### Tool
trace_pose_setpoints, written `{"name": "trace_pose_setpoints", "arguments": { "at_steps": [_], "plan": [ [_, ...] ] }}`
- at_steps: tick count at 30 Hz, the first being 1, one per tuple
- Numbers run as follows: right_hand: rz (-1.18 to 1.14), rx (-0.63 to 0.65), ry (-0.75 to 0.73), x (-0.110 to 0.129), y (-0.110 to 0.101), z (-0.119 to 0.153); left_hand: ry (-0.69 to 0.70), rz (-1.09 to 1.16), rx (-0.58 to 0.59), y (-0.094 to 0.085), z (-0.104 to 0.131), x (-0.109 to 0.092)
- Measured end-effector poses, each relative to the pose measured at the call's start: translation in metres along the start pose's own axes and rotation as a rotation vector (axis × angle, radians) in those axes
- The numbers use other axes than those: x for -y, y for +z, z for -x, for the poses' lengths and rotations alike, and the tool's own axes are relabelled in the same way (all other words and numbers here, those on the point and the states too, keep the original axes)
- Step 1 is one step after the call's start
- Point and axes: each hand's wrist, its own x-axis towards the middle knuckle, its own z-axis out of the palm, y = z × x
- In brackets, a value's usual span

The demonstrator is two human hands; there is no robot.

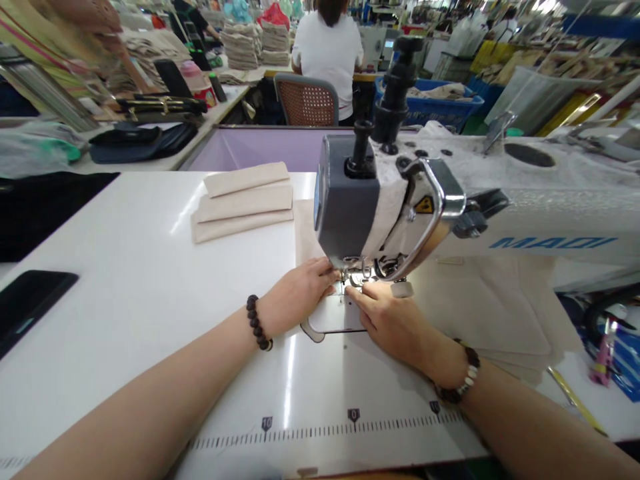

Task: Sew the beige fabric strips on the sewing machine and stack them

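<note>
A grey and white sewing machine (347, 200) stands over the white table. My left hand (303, 293), wearing a dark bead bracelet, is left of the needle, fingers together at the near edge of a beige fabric piece (305, 230). That piece runs back behind the machine head, which hides part of it. Right of the needle, my right hand (393, 323) rests on the metal needle plate (335, 319). Its index finger points toward the presser foot (356, 279), and the fingers are partly spread with nothing visible in them. Folded beige fabric pieces (245, 203) lie behind my left hand.
More beige fabric (490, 307) lies under the machine arm. Yellow tweezers (577, 400) and a pink tool (606, 353) are at the right. A phone (35, 303) sits at the left edge. Ahead, a person in white (327, 57) sits near a blue bin (430, 110).
</note>
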Motion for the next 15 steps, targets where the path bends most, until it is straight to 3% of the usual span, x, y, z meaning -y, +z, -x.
{"name": "trace_pose_setpoints", "arguments": {
  "at_steps": [6, 9, 15],
  "plan": [
    [-0.143, -0.038, -0.153, -0.008, -0.002, 0.007, -0.061, -0.144, 0.15, -0.011, 0.015, -0.033],
    [-0.192, -0.006, -0.266, -0.013, -0.004, 0.011, 0.019, -0.117, 0.2, -0.012, 0.025, -0.052],
    [-0.206, 0.018, -0.356, -0.017, -0.006, 0.015, 0.106, -0.046, 0.224, -0.01, 0.03, -0.059]
  ]
}}
